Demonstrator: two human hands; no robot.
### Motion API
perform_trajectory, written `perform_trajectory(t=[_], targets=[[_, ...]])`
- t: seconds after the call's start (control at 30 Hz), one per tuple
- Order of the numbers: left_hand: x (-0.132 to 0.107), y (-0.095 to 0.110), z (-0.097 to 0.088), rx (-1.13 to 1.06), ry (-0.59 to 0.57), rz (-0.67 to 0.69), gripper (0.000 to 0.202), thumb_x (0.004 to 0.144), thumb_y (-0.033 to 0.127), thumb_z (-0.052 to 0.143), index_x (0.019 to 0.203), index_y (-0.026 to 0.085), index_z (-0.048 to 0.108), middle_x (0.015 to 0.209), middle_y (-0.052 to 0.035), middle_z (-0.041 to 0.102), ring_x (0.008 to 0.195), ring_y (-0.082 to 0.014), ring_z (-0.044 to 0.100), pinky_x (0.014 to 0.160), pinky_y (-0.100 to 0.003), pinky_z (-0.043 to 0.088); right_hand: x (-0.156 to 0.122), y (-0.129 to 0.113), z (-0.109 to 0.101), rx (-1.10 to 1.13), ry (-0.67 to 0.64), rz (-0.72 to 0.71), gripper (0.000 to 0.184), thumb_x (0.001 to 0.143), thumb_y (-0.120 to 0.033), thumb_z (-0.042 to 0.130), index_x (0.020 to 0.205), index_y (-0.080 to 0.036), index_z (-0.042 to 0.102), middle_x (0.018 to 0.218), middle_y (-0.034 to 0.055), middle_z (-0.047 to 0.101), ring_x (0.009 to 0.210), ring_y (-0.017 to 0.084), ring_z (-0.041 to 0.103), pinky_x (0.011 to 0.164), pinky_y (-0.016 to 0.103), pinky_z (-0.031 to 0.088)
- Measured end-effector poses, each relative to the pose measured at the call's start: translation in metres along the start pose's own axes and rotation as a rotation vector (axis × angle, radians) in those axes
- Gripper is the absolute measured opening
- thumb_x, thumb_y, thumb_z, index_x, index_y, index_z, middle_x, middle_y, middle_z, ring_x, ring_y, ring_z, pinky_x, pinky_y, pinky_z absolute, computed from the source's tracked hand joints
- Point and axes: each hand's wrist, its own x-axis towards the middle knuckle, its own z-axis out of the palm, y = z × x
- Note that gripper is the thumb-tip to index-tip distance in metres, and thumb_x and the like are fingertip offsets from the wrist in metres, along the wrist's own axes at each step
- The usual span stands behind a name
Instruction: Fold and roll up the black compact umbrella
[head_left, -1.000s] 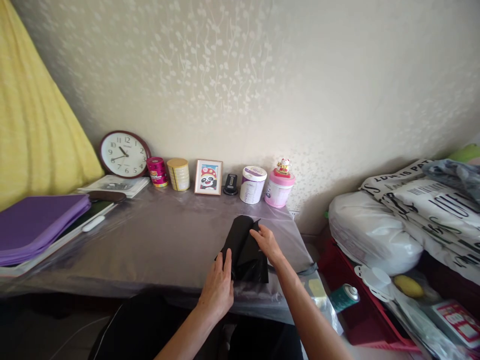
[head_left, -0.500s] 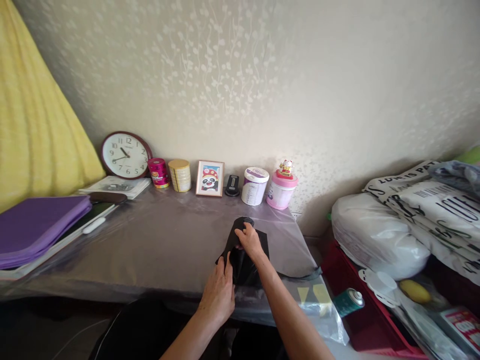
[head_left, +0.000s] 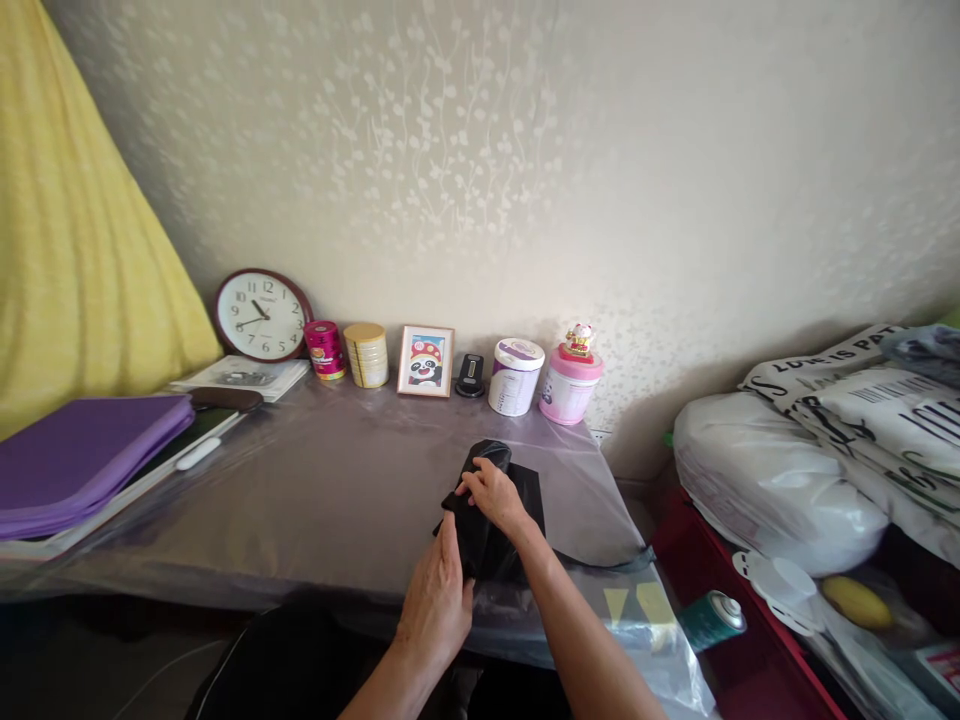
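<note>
A black plastic bag (head_left: 489,462) lies partly folded near the front right of a table covered in clear plastic sheet (head_left: 322,480). My left hand (head_left: 436,600) rests on the bag's near edge, fingers together and laid flat, pinning it down. My right hand (head_left: 496,492) sits on top of the bag's middle with fingers curled over a fold and pinching it. The bag's far end is rolled up into a hump.
Along the wall stand a round clock (head_left: 260,314), a red tin (head_left: 325,349), a gold tin (head_left: 367,354), a framed panda picture (head_left: 425,360), a white tub (head_left: 513,376) and a pink jar (head_left: 569,384). Purple folder (head_left: 82,460) at left. Bagged bedding (head_left: 772,480) and a red crate at right.
My right hand moved from the bag's right edge onto its middle and closed on a fold, drawing it leftward. My left hand stayed on the near edge. The camera drifted slightly.
</note>
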Motion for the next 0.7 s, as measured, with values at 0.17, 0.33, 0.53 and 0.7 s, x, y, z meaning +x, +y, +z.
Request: perform_trajectory(t=[0.17,0.33,0.53,0.7], targets=[[-0.002,0.005,-0.007,0.027,-0.015,0.024,0.089,0.074,0.003,0.044,0.140,0.018,-0.014,0.128,-0.0125,0.046,0.114,-0.0205,0.051,0.093,-0.033,0.043,-0.008,-0.007,-0.002,-0.050,-0.041,-0.096,0.025,0.086,-0.023,0.043,0.106,-0.016,0.055,0.081,0.0015,0.073,0.079,0.014,0.065,0.073,0.024,0.043],[-0.004,0.006,-0.004,0.187,-0.024,0.013,0.071,0.077,0.004,0.044,0.140,0.018,0.015,0.122,-0.0127,0.049,0.107,-0.0217,0.055,0.089,-0.033,0.045,-0.012,-0.006,-0.004,0.010,-0.103,-0.134,0.025,0.086,-0.022,0.041,0.105,-0.018,0.057,0.083,0.0004,0.073,0.079,0.014,0.065,0.073,0.025,0.045],[-0.003,0.001,0.007,0.216,-0.038,0.001,0.057,0.079,0.005,0.041,0.135,0.003,0.025,0.130,-0.0210,0.045,0.117,-0.0244,0.049,0.095,-0.034,0.042,-0.031,0.006,-0.002,-0.036,0.058,-0.406,0.023,0.089,-0.024,0.044,0.100,-0.024,0.064,0.093,0.0006,0.071,0.089,0.015,0.062,0.082,0.028,0.046],[-0.004,-0.003,0.014,0.263,-0.026,-0.007,0.053,0.080,0.007,0.039,0.132,0.004,0.031,0.131,-0.0198,0.046,0.120,-0.0238,0.047,0.098,-0.034,0.041,-0.028,0.029,-0.005,-0.159,0.199,-0.602,0.023,0.089,-0.023,0.045,0.098,-0.022,0.066,0.107,0.0058,0.067,0.110,0.019,0.053,0.095,0.039,0.041]])
